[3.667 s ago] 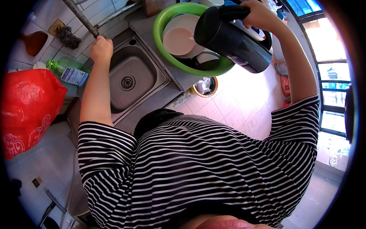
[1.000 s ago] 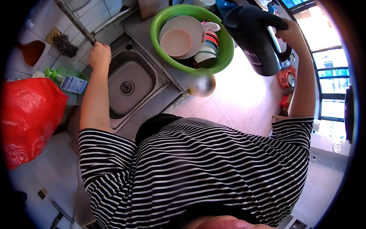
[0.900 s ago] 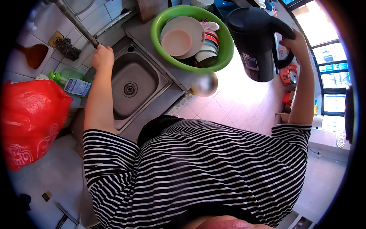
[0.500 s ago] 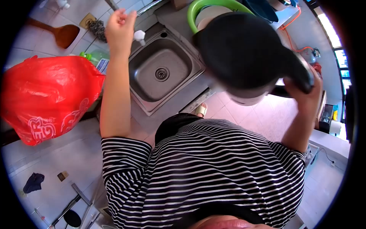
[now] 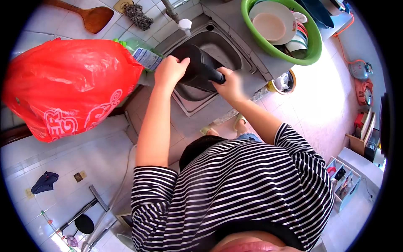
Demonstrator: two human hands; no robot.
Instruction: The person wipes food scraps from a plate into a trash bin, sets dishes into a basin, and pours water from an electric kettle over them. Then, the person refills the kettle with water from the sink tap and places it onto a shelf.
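A dark kettle-like jug (image 5: pixel 194 69) is over the steel sink (image 5: pixel 228 50), hiding the drain. My right hand (image 5: pixel 228 86) is wrapped round its black handle. At the jug's left edge, my left hand (image 5: pixel 171 71) has its fingers curled against the lid or rim; the fingertips are partly hidden. A white tap end (image 5: pixel 185 25) on a grey pipe stands just above the jug. Left of the sink is a green-capped bottle (image 5: pixel 147 58) with a blue and white label.
A green basin (image 5: pixel 268 49) of bowls and plates stands right of the sink. The large red plastic bag (image 5: pixel 75 88) lies to the left. A wooden spatula (image 5: pixel 97 19) and a wire scrubber (image 5: pixel 138 17) hang on the wall. Below the basin is a small bin (image 5: pixel 285 82).
The jug has moved left and down from the basin side to over the sink, in my right hand. My left hand has left the tap area and come to the jug. The view has shifted.
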